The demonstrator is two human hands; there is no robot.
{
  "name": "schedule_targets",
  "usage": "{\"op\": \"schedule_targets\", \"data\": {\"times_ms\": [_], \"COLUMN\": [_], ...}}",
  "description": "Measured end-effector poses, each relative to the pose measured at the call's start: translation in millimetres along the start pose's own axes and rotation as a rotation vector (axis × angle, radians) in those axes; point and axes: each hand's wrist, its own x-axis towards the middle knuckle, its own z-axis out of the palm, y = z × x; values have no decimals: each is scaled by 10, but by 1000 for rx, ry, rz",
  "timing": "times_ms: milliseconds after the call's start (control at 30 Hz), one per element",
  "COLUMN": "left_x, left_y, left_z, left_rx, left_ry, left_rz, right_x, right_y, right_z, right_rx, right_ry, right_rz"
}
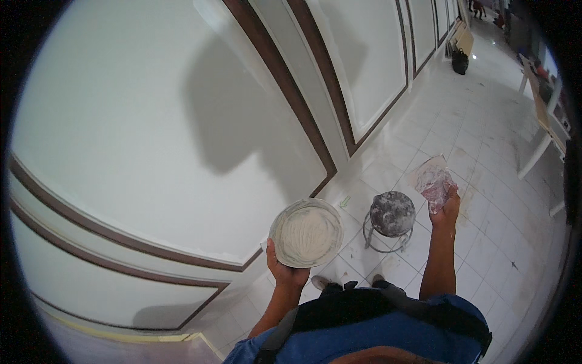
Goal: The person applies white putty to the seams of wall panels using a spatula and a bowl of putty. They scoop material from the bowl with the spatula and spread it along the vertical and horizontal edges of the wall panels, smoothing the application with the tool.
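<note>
My left hand is closed on the near side of a round, shallow bowl, the thumb over its rim. Cream-coloured putty is smeared across the inside. Out to the right, my right hand grips a flat, pinkish, putty-smeared scraper with its broad edge pointing away from me. The scraper is over the floor, apart from both bowl and wall. A white wall panel with brown trim rises at the left and ahead.
Between my hands, lower down, stands a round stool with a stained dark seat and metal legs. White floor tiles carry dusty marks. Farther off are a black bag by the wall, leaning boards, and a white-legged table on the right.
</note>
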Motion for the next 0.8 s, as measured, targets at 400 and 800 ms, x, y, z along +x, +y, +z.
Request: {"op": "schedule_targets", "data": {"times_ms": [400, 800], "left_x": [-387, -1617], "left_y": [338, 338], "left_z": [256, 33], "left_rx": [84, -71], "left_ry": [76, 247], "left_rz": [102, 248], "right_x": [-224, -868], "right_y": [-130, -335], "right_z": [178, 467], "right_rx": [21, -40], "right_ry": [-51, -136], "right_rz": [-6, 140]}}
